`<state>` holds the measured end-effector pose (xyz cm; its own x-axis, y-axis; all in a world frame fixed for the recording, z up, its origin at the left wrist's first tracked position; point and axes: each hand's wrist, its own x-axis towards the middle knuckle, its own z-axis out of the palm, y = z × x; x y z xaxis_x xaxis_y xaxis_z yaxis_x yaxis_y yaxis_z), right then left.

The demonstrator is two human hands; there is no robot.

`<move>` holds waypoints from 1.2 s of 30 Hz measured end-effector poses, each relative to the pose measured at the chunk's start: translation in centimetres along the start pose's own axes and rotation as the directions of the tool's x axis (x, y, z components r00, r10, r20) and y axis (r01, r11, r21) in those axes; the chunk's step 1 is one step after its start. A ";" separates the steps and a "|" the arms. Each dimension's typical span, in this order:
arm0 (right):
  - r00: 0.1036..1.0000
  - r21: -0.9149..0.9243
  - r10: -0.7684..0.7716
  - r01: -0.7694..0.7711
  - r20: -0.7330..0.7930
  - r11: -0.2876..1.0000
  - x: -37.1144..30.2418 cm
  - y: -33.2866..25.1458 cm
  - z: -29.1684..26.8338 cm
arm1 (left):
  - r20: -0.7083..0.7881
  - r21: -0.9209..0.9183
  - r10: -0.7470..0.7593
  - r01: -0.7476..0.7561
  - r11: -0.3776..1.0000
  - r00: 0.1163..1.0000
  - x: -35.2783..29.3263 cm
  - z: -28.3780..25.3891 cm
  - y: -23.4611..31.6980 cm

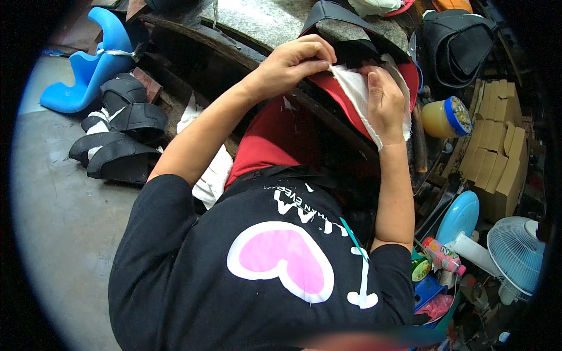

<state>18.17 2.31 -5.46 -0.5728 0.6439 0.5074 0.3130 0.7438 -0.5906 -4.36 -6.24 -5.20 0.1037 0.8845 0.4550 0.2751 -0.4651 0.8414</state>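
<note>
At the bench's near edge, a curved black piece (335,13) with a red layer (335,88) lies partly under a white cloth (353,92). My left hand (297,61) pinches the cloth's upper left corner between thumb and fingers. On the cloth's right side, my right hand (386,108) is closed around its fold, the thumb raised along the outside. Its fingertips are mostly hidden by the cloth and the black piece. The cloth's lower end narrows to a frayed point beside my right wrist.
Stacked black curved pieces (137,117) lie at left beside a blue moulded seat-like object (88,70). On the right are another black stack (456,47), a blue-lidded jar (442,117), cardboard boxes (494,146), a fan (515,251) and a pink bottle (443,255).
</note>
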 end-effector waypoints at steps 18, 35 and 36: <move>0.888 0.242 0.447 -0.459 0.106 0.855 -0.5 -1.3 -0.7 | 0.048 0.289 -0.228 0.205 0.935 0.972 0.6 0.9 0.9; 0.906 0.189 0.400 -0.421 0.140 0.887 -1.2 -1.6 -1.1 | -0.155 0.832 -0.008 0.135 0.538 0.988 1.1 2.4 0.7; 0.922 0.197 0.363 -0.384 0.135 0.902 -1.2 -1.6 -1.1 | -0.144 0.823 -0.011 0.126 0.554 0.989 1.2 2.3 0.7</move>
<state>19.13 0.53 -4.42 -0.5171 0.8391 0.1688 0.3532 0.3889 -0.8509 -1.85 -5.44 -4.71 -0.0382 0.8747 0.4832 0.9522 -0.1148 0.2831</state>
